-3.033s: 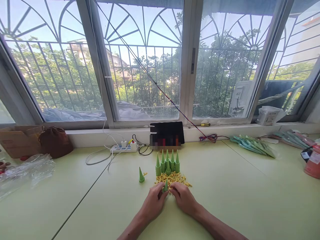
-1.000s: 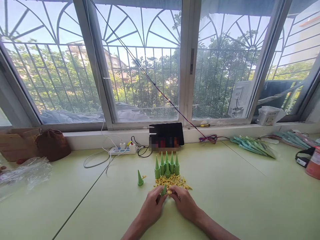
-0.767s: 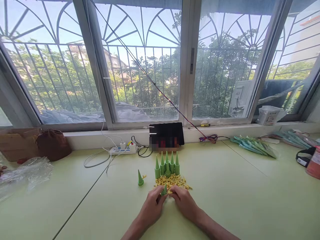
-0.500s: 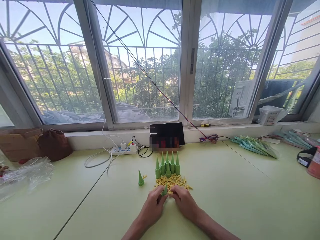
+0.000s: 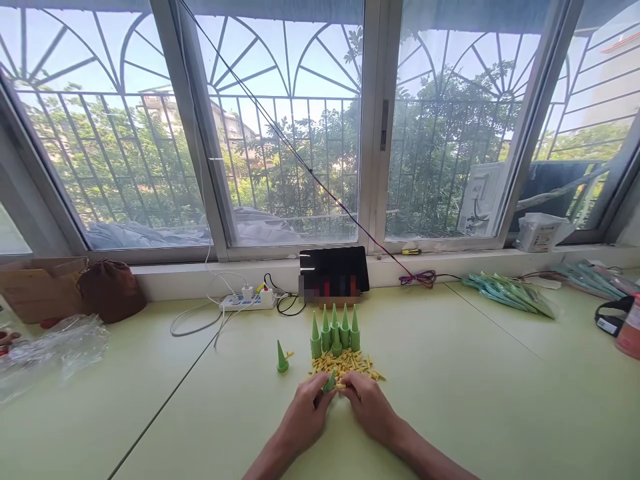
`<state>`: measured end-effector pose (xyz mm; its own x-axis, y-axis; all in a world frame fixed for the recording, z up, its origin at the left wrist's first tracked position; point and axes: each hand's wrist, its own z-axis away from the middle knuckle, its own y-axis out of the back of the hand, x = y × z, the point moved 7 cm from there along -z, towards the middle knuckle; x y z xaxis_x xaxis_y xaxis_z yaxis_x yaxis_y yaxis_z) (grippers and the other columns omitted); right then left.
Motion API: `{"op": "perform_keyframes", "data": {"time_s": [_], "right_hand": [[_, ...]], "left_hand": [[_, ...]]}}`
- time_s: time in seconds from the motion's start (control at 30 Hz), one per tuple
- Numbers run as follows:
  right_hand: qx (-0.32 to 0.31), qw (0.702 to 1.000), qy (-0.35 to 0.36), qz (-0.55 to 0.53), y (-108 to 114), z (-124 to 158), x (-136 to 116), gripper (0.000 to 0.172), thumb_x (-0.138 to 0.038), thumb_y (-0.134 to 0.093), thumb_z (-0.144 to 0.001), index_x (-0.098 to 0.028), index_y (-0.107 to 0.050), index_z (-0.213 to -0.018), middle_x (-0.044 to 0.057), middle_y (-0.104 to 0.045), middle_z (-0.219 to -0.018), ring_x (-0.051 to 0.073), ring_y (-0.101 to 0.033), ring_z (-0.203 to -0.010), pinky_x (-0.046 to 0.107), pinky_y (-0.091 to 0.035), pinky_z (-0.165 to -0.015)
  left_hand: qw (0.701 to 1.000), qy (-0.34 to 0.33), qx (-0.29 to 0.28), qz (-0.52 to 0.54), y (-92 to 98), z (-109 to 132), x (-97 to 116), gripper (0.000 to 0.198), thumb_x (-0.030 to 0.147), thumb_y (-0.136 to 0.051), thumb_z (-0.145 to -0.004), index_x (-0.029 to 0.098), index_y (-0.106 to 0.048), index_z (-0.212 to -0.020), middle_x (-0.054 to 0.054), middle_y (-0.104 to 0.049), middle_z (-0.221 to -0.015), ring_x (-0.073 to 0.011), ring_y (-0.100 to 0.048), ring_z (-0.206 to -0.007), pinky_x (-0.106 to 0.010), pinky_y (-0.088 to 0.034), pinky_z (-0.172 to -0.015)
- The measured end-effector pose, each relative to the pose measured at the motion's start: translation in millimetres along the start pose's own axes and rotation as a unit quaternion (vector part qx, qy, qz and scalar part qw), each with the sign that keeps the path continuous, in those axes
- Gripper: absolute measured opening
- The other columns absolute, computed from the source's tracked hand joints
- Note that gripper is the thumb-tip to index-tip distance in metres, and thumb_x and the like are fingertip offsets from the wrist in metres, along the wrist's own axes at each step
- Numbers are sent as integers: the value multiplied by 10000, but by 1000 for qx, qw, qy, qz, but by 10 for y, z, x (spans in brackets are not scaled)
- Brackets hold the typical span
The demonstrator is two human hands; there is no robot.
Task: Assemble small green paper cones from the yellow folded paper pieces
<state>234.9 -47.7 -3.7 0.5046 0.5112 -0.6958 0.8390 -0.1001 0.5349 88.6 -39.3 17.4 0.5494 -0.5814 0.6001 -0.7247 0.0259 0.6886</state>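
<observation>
Between the thumb and fingers of my left hand (image 5: 309, 405) is a small green cone (image 5: 330, 381), its tip pointing up. My right hand (image 5: 369, 404) is close beside it, fingertips pinched on a small yellow peg (image 5: 341, 385) that is partly hidden. Just beyond both hands lies a loose pile of yellow pegs (image 5: 350, 363). Behind the pile stand several upright green cones (image 5: 325, 333) in a tight group. Apart to the left, another green cone (image 5: 282, 360) stands on the table with a yellow piece (image 5: 290, 355) at its side.
A dark-screened tablet (image 5: 334, 267) leans at the table's back. Left of it are a power strip (image 5: 249, 300) with cables, a brown pouch (image 5: 111, 290), a cardboard box (image 5: 37, 290) and clear plastic (image 5: 65, 343). Bagged green items (image 5: 507, 293) and a red container (image 5: 629, 330) lie right.
The camera view has shifted very slightly. Both hands keep the same position and grip, and the cones and pegs stay where they were.
</observation>
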Motion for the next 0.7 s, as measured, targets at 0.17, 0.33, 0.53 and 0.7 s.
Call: {"op": "perform_keyframes", "data": {"time_s": [0.17,0.33,0.53,0.7], "right_hand": [[0,1000,-8,1,17,-6,-20,156,-132,-533,-951,-212,-588,-829,22,-682,-826,199,-634,-755,275,-453,-686],[-2,1000,-13,2,13,-10,-15,142,-125,-540,-946,-210,-603,-850,29,-694,-855,205,-639,-780,285,-462,-708],[-3,1000,-9,2,8,-11,-12,131,-115,-549,-944,-200,-609,-865,32,-693,-865,208,-644,-799,289,-471,-730],[2,1000,1,-5,19,-22,-42,148,-105,-540,-952,-202,-615,-868,32,-694,-868,207,-655,-804,282,-484,-740]], "left_hand": [[1000,-9,2,-1,31,-5,47,144,223,-547,-960,204,-584,-822,-14,-655,-785,-150,-554,-655,-233,-380,-574],[1000,-5,7,0,48,-3,49,159,230,-560,-951,204,-577,-795,-11,-647,-757,-154,-558,-658,-234,-389,-576],[1000,0,3,2,21,-3,19,151,248,-542,-960,198,-585,-824,-14,-640,-765,-145,-539,-631,-237,-384,-573],[1000,2,0,12,21,-15,33,168,256,-535,-961,196,-578,-810,-14,-631,-763,-135,-515,-602,-236,-367,-552]]}}
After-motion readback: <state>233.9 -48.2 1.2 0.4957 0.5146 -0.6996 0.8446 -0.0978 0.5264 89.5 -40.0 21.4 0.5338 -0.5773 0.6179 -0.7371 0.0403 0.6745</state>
